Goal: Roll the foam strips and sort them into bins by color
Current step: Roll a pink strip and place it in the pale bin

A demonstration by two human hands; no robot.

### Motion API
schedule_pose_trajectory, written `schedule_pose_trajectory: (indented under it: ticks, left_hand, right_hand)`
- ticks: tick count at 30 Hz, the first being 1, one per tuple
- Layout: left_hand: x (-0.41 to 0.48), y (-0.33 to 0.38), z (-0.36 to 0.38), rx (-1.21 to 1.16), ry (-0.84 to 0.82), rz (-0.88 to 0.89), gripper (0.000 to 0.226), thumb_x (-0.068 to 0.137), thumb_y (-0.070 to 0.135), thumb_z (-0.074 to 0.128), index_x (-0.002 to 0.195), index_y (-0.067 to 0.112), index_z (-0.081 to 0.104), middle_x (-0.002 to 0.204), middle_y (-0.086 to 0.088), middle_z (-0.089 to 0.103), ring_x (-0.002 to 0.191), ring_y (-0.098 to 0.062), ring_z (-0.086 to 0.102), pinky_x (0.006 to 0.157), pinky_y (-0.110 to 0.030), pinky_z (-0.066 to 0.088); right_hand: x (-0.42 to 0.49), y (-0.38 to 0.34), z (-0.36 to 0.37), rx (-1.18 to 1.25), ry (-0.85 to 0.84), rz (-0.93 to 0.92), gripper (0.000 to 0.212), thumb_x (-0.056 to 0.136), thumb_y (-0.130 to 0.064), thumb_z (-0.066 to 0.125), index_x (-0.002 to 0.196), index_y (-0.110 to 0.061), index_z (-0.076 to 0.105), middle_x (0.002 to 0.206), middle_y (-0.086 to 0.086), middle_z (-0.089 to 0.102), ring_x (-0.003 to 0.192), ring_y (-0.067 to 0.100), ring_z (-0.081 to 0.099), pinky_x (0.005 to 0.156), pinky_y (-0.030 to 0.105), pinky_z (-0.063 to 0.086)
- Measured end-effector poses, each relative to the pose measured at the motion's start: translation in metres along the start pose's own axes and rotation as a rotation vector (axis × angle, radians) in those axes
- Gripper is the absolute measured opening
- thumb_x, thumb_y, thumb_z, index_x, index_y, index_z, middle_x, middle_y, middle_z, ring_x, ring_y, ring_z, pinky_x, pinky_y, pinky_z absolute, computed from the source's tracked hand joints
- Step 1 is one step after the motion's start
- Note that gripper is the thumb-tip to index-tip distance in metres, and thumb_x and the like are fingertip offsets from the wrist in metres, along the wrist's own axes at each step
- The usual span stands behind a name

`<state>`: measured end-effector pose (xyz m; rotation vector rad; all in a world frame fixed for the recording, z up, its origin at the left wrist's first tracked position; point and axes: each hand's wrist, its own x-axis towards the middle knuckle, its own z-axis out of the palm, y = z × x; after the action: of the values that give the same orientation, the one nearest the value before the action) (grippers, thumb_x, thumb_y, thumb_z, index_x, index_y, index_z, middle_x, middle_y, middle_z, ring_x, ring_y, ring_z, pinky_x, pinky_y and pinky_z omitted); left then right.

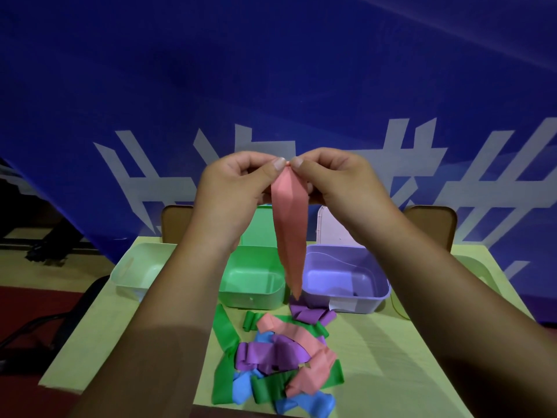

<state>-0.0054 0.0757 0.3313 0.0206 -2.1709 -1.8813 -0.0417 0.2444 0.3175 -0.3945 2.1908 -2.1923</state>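
both hands (241, 182) pinch pink strip (290, 230) above bins (346, 279).

We see left bin (135, 267), middle bin (250, 295), right bin (375, 300) abreast, far on the surface (379, 357) | pile of strips (280, 357) nearer us, before middle and right bins | hanging strip (289, 230) above their gap

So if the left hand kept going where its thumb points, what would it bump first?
The left hand would probably meet the right hand; only the pinched pink strip top lies between.
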Motion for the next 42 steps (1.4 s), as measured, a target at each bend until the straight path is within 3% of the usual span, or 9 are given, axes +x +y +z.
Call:
schedule_pose_trajectory:
  ticks: [8, 12, 16, 20, 24, 27, 32, 39, 42]
  left_hand:
    - [0.000, -0.002, -0.003, 0.008, 0.002, -0.010, 0.011, 0.101, 0.015, 0.075, 0.110, 0.012, 0.081, 0.097, -0.006, 0.083, 0.092, -0.023, 0.082, 0.087, -0.042, 0.068]
    - [0.001, -0.003, -0.004, 0.013, 0.018, -0.002, 0.009, 0.099, 0.013, 0.076, 0.107, 0.012, 0.081, 0.099, -0.007, 0.082, 0.094, -0.025, 0.081, 0.088, -0.044, 0.068]
    - [0.001, -0.004, -0.004, 0.019, 0.041, 0.009, 0.010, 0.097, 0.011, 0.077, 0.106, 0.012, 0.081, 0.095, -0.006, 0.081, 0.090, -0.022, 0.081, 0.082, -0.036, 0.068]
    - [0.000, -0.004, -0.003, 0.028, 0.053, 0.008, 0.009, 0.096, 0.011, 0.078, 0.105, 0.013, 0.081, 0.093, -0.005, 0.080, 0.085, -0.015, 0.078, 0.078, -0.028, 0.065]
    - [0.000, -0.004, -0.003, 0.010, 0.042, 0.014, 0.009, 0.096, 0.011, 0.078, 0.104, 0.012, 0.080, 0.093, -0.006, 0.080, 0.089, -0.020, 0.079, 0.080, -0.030, 0.066]
    - [-0.001, -0.003, -0.004, -0.006, 0.032, 0.007, 0.011, 0.096, 0.010, 0.078, 0.107, 0.011, 0.080, 0.095, -0.005, 0.081, 0.090, -0.021, 0.080, 0.081, -0.030, 0.066]
    - [-0.001, -0.005, -0.005, -0.109, 0.010, -0.041, 0.015, 0.097, 0.005, 0.076, 0.111, 0.007, 0.079, 0.104, -0.015, 0.081, 0.103, -0.036, 0.079, 0.095, -0.049, 0.066]
    - [-0.003, -0.005, -0.008, -0.106, 0.013, -0.049, 0.017, 0.097, 0.008, 0.077, 0.114, 0.009, 0.079, 0.103, -0.010, 0.082, 0.100, -0.027, 0.081, 0.090, -0.039, 0.067]
    - [-0.003, -0.006, -0.008, -0.099, 0.028, -0.042, 0.018, 0.095, 0.006, 0.079, 0.113, 0.010, 0.079, 0.102, -0.010, 0.082, 0.101, -0.027, 0.080, 0.092, -0.040, 0.067]
  right_hand:
    - [0.002, 0.007, 0.003, 0.069, -0.020, 0.028, 0.012, 0.101, -0.013, 0.067, 0.097, -0.011, 0.079, 0.068, 0.000, 0.065, 0.072, 0.020, 0.065, 0.093, 0.055, 0.061]
    - [0.004, 0.009, 0.004, 0.080, -0.026, 0.031, 0.013, 0.099, -0.012, 0.067, 0.097, -0.014, 0.080, 0.071, 0.003, 0.068, 0.076, 0.022, 0.065, 0.090, 0.050, 0.060]
    - [0.005, 0.010, 0.004, 0.059, -0.025, 0.035, 0.013, 0.098, -0.012, 0.069, 0.103, -0.014, 0.081, 0.091, 0.015, 0.078, 0.083, 0.024, 0.069, 0.096, 0.053, 0.060]
    - [0.005, 0.011, 0.003, 0.072, -0.032, 0.031, 0.013, 0.095, -0.016, 0.071, 0.103, -0.014, 0.080, 0.091, 0.014, 0.078, 0.082, 0.022, 0.069, 0.087, 0.046, 0.060]
    - [0.007, 0.014, 0.003, 0.066, -0.025, 0.004, 0.016, 0.090, -0.030, 0.077, 0.097, -0.017, 0.081, 0.090, 0.012, 0.078, 0.082, 0.022, 0.071, 0.088, 0.047, 0.060]
    - [0.008, 0.015, 0.003, 0.029, -0.007, -0.023, 0.012, 0.094, -0.026, 0.076, 0.101, -0.017, 0.081, 0.092, 0.013, 0.079, 0.083, 0.023, 0.071, 0.094, 0.056, 0.059]
    - [0.007, 0.010, 0.005, -0.008, 0.019, -0.043, 0.008, 0.097, -0.016, 0.075, 0.103, -0.015, 0.080, 0.093, 0.019, 0.077, 0.078, 0.021, 0.067, 0.083, 0.045, 0.058]
    - [0.005, 0.007, 0.006, -0.006, 0.011, -0.046, 0.008, 0.095, -0.011, 0.076, 0.102, -0.014, 0.079, 0.092, 0.014, 0.078, 0.080, 0.018, 0.070, 0.080, 0.039, 0.059]
    - [0.006, 0.010, 0.006, -0.006, 0.013, -0.046, 0.009, 0.094, -0.014, 0.078, 0.103, -0.017, 0.079, 0.094, 0.013, 0.078, 0.082, 0.020, 0.071, 0.085, 0.044, 0.060]
